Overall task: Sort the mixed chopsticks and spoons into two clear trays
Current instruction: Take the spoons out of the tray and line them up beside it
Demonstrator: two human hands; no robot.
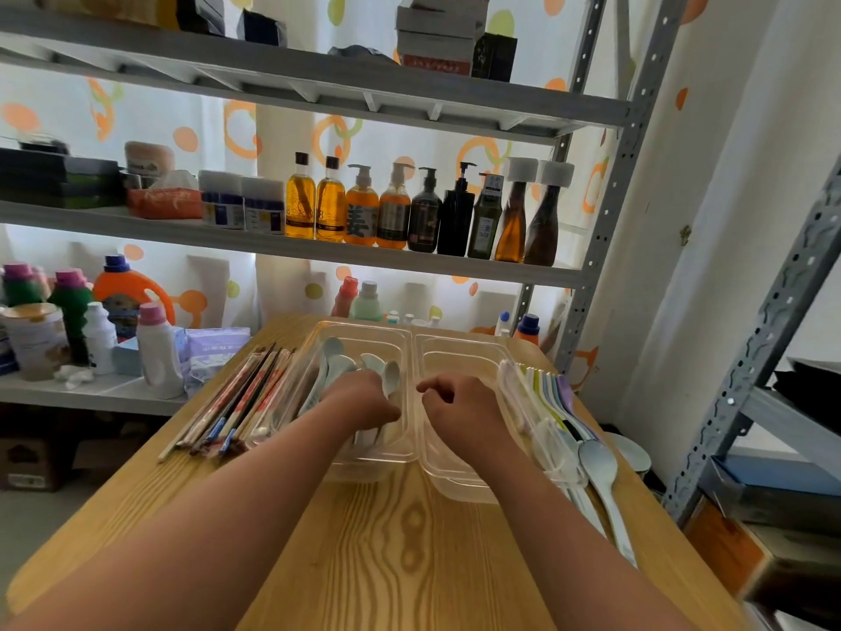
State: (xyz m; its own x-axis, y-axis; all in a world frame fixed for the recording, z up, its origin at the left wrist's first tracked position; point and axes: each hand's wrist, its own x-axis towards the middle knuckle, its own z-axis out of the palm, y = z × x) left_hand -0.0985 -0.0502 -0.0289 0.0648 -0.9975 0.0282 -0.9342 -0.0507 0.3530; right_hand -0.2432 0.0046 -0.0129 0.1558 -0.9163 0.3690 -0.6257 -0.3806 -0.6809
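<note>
my left hand [364, 400] dips among spoons [334, 357] in the centre-left tray [364, 332], i cannot tell its grip; my right hand [459, 409], curled and empty, hovers over the right tray [459, 352]. chopsticks [236, 398] lie left on the surface [400, 539].

2 clear trays sit side by side, touching, on the wooden counter [409, 539]. The left tray [364, 327] holds several pale spoons [334, 352]. The left hand [364, 398] reaches down among them, its fingertips hidden. The right hand [459, 405] hovers over the right tray [459, 346], fingers curled, nothing visible in them. A bundle of chopsticks [236, 398] lies on the counter just beside the left tray's outer wall. Loose spoons [596, 462], pale and coloured, some in clear wrap, lie along the right tray's outer side. Behind, a metal shelf [318, 248] carries a row of bottles [393, 211].
</note>
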